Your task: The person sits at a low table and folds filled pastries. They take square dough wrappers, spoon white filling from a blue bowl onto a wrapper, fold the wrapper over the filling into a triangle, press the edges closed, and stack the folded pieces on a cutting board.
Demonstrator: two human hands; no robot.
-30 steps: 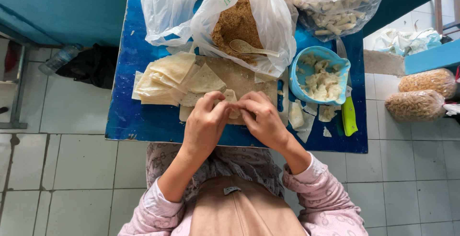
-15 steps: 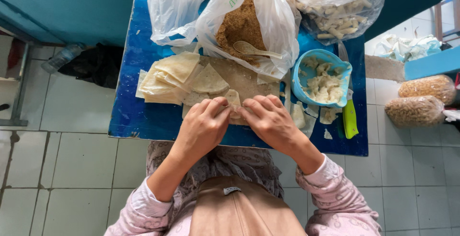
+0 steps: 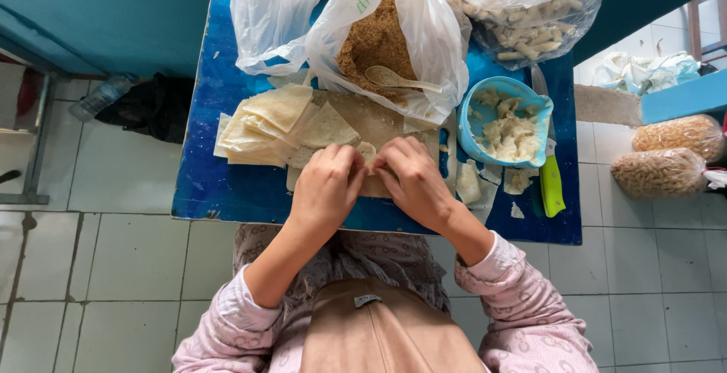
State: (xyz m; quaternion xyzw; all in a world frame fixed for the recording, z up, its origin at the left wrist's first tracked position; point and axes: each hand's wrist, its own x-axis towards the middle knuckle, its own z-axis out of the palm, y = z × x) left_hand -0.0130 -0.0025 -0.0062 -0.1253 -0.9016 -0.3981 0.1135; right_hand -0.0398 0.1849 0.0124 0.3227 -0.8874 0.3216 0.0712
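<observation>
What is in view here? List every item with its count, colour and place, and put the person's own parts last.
table: one, blue, centre.
wrapper stack: one pile, pale cream, table's left.
wrapper being folded: one, cream, between both hands.
bag of brown crumbs: one, white plastic, table's back.
spoon: one, pale, on the crumbs.
empty-looking bag: one, white, back left.
bag of pale pieces: one, clear, back right.
bowl: one, light blue, holding pale chunks, right.
knife: one, green handle, right edge.
bottle: one, clear, floor left.
sacks: two, tan contents, floor right.
left hand: fingers pinching the wrapper.
right hand: fingers pinching the wrapper.
</observation>
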